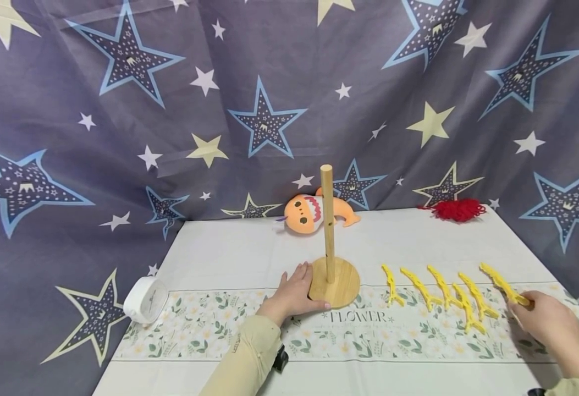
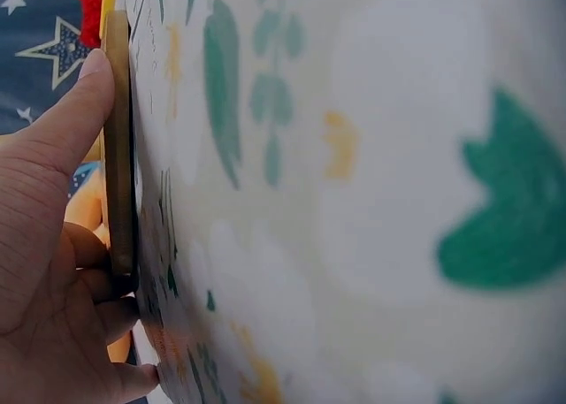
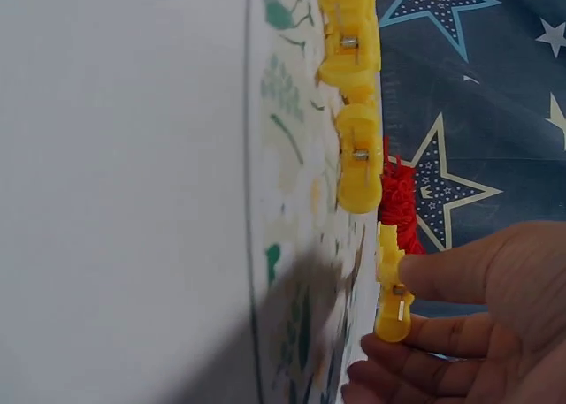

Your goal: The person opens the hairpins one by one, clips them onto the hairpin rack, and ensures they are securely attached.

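A wooden stand (image 1: 329,220), a round base with an upright pole, stands mid-table in the head view. My left hand (image 1: 293,294) grips the left edge of its base, thumb at the front; the left wrist view shows the thumb against the base's rim (image 2: 117,156). At the right, my right hand (image 1: 549,319) pinches the near end of a yellow spring clip (image 1: 501,281) between thumb and fingers. A metal spring shows on that clip (image 3: 392,285) in the right wrist view. Several more yellow clips (image 1: 420,287) lie in a loose row between the stand and the right hand.
An orange plush shark (image 1: 303,214) sits behind the pole, against the star-patterned curtain (image 1: 269,49). Red yarn (image 1: 457,210) lies at the back right. On the left side stands a white round clock (image 1: 145,300). A flower-printed cloth (image 1: 210,330) covers the table.
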Tool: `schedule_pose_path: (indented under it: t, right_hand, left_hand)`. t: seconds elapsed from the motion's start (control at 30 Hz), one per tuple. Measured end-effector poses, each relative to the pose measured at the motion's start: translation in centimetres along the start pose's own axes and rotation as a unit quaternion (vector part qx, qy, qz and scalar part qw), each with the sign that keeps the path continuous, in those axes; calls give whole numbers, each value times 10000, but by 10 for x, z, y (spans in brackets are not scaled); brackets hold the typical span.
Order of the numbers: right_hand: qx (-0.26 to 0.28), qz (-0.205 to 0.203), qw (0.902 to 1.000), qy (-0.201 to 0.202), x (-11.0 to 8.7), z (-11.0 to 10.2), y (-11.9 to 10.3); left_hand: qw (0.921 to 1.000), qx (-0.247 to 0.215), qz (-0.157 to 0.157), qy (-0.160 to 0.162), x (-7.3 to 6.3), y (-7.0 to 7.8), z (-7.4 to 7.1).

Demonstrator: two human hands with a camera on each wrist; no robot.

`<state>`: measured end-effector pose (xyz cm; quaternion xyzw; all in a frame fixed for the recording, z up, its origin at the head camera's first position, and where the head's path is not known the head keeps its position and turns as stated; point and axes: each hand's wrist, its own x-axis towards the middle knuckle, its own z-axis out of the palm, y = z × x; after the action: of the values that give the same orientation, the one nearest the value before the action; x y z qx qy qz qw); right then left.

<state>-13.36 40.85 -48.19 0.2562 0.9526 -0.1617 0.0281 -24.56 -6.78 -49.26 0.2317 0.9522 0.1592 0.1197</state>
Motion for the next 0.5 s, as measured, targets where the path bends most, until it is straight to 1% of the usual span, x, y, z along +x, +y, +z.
schedule_pose_path:
  t: [0.1, 0.2, 0.33, 0.4, 0.5]
  right_hand:
    - [218, 23, 9997, 132, -1, -3, -3]
    - [408, -165, 9984, 351, -3, -5, -6]
    - [644, -655, 9939, 603, -5, -7, -12]
    - [784, -935, 9904, 653, -7, -9, -16]
    - [1024, -1262, 9848, 619, -10, -11, -23]
  left_hand:
    - [10000, 1, 3, 6, 0, 0, 0]
    - [10000, -16, 0, 14, 0, -1, 0]
    - [10000, -51, 11, 17, 0, -1, -1]
    - [10000, -65, 11, 2, 0, 0, -1]
    - [10000, -79, 2, -17, 0, 0, -1]
